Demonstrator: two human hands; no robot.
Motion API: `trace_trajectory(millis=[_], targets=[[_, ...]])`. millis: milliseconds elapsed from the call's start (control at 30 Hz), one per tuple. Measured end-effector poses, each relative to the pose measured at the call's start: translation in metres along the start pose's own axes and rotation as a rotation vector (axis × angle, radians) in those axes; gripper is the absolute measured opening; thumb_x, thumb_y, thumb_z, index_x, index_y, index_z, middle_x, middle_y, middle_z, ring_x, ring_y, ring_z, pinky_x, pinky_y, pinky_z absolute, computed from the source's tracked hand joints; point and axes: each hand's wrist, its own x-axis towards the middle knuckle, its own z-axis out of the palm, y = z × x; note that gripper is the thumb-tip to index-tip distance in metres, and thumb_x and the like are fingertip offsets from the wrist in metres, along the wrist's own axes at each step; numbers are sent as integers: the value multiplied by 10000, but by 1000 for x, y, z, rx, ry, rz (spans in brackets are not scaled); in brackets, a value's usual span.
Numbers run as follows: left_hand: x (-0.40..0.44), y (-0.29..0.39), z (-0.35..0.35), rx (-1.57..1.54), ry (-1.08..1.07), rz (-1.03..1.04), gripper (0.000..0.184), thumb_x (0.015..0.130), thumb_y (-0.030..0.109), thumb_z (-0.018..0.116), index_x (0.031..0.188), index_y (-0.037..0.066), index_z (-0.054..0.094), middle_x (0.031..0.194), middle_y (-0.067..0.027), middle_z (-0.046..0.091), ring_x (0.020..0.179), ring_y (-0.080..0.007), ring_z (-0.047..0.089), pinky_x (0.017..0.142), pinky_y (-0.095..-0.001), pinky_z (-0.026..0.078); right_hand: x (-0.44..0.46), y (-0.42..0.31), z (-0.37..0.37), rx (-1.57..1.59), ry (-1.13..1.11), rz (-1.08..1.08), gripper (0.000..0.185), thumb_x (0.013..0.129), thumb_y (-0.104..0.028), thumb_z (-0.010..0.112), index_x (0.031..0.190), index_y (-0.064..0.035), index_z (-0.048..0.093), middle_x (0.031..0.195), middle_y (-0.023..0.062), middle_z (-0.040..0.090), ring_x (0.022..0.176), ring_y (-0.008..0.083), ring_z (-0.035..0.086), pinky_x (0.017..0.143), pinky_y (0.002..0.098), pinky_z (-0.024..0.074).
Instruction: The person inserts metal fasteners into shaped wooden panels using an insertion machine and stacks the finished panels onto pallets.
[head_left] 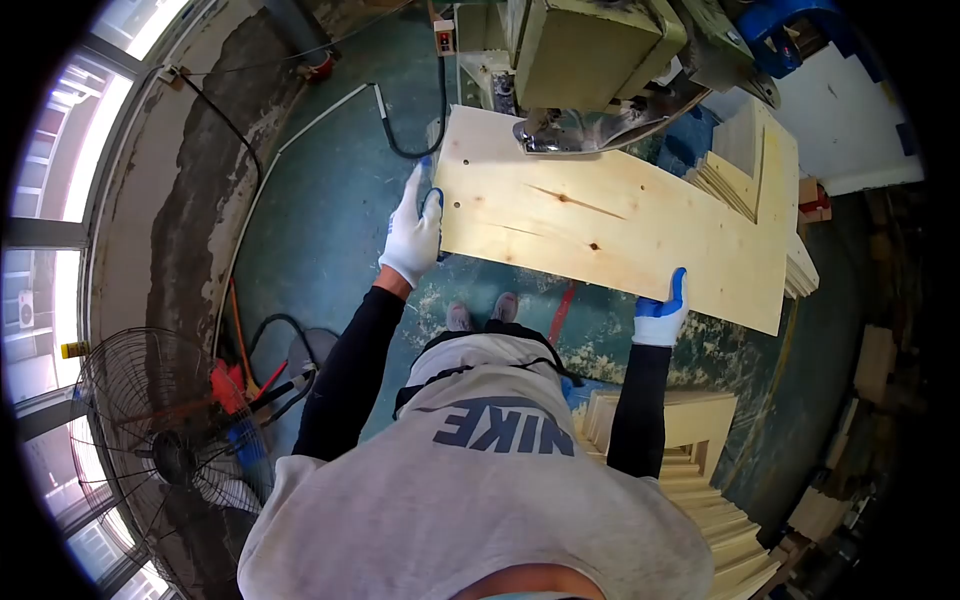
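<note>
A long pale wooden board (540, 215) with dark knots lies in front of me, under the metal arm (590, 132) of a green machine. My left hand (414, 225), in a white and blue glove, grips the board's left end, with its fingers along the edge. Near the right part of the front edge, my right hand (662, 308) holds the same board. Its blue thumb rests on top, and the other fingers are partly hidden beneath the wood. Where the machine arm meets the board is hard to make out.
Cut wooden panels (728, 185) are stacked beyond the board at the right. More wooden pieces (710, 510) stand beside me, lower right. A large wire fan (175, 455) is at the lower left. A dark hose (443, 105) hangs near the green machine body (590, 55).
</note>
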Motion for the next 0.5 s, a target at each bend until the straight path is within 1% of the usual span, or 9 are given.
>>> trace_trajectory(millis=[33,67,167,200,267,367,433,467,500], targets=[[1,-10,3,33,7,73,391,1037,188,475,1401,49,504,850,-93,649,655,-136,561,643,-297,482,-4,-1,3,-13,16,4,400,1012,-277,585,1333,-42,544,1329,101,605,1204,246,595,1033,436,497],[2,-23,-1,73,-53,100,430,1036,177,473,1453,74,460,922,-118,673,713,-157,607,692,-300,499,-7,1,9,-23,31,12,402,1011,-277,588,1335,-44,544,1329,100,605,1201,250,599,1029,444,501],[1,23,-16,-9,-260,-285,472,1031,149,474,1499,117,427,1260,-224,640,1133,-256,642,951,-318,469,-9,6,-2,-24,61,22,414,1010,-289,586,1341,-45,540,1330,98,605,1196,263,605,1022,471,507],[2,23,-16,-19,-259,-284,470,1031,151,475,1497,113,427,1301,-236,615,1195,-267,613,987,-322,449,-10,8,-1,-34,69,18,415,1009,-293,585,1340,-45,541,1329,98,605,1199,263,602,1027,470,502],[5,10,-11,8,-195,-130,462,1033,155,474,1489,97,433,1286,-241,625,1180,-286,632,988,-338,455,-6,13,0,-26,67,7,419,1008,-301,584,1338,-45,542,1328,99,606,1208,264,595,1038,466,492],[3,7,-11,-50,-185,-129,458,1035,167,474,1483,81,435,1288,-252,622,1207,-304,616,998,-339,447,0,15,-4,-12,30,-16,421,1010,-302,576,1338,-42,540,1331,102,604,1224,266,583,1055,458,476],[2,0,-5,-91,-127,-147,459,1033,167,478,1479,67,437,1275,-246,632,1191,-281,621,999,-333,446,0,17,0,-13,-13,-66,418,1015,-293,564,1345,-38,535,1340,107,597,1237,269,573,1064,453,468],[-1,-5,-4,-109,-102,-161,459,1032,166,479,1477,61,437,1269,-243,637,1183,-270,624,999,-330,446,0,17,-2,7,3,-40,418,1019,-286,552,1353,-34,529,1347,110,592,1241,271,569,1066,452,466],[-7,1,-7,-146,-150,-251,458,1031,168,483,1472,54,442,1250,-232,647,1142,-249,628,984,-326,454,-3,15,-8,18,28,-8,418,1024,-279,541,1360,-30,523,1354,114,586,1245,273,566,1068,452,465]])
